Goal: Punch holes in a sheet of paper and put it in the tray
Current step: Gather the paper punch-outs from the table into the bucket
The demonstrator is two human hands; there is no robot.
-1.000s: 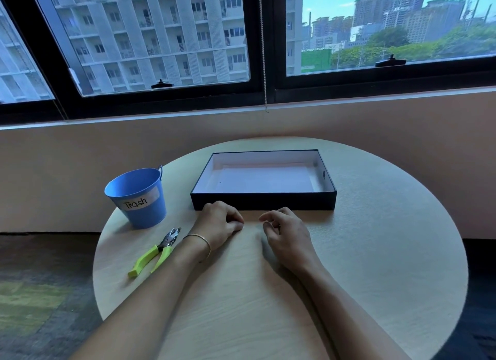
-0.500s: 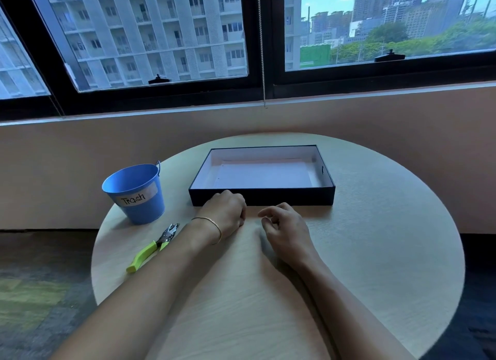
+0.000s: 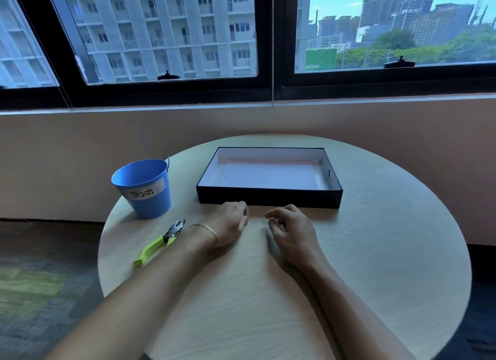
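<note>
A black tray (image 3: 268, 197) with a white inside stands at the far middle of the round table. A white sheet of paper (image 3: 268, 176) lies flat in it, with small holes along its left edge. A hole punch (image 3: 161, 241) with green handles lies on the table to the left. My left hand (image 3: 230, 222) rests on the table just in front of the tray, fingers curled, holding nothing. My right hand (image 3: 290, 231) rests beside it, fingers loosely bent and apart, holding nothing.
A blue bucket (image 3: 143, 188) labelled "Trash" stands at the table's left edge, behind the hole punch. The round wooden table (image 3: 389, 252) ends close to a beige wall under a window. Carpeted floor lies to the left.
Both hands stay in front of the tray, the left curled a little tighter and nearer the tray wall. The view has shifted slightly; tray, bucket and punch have not moved.
</note>
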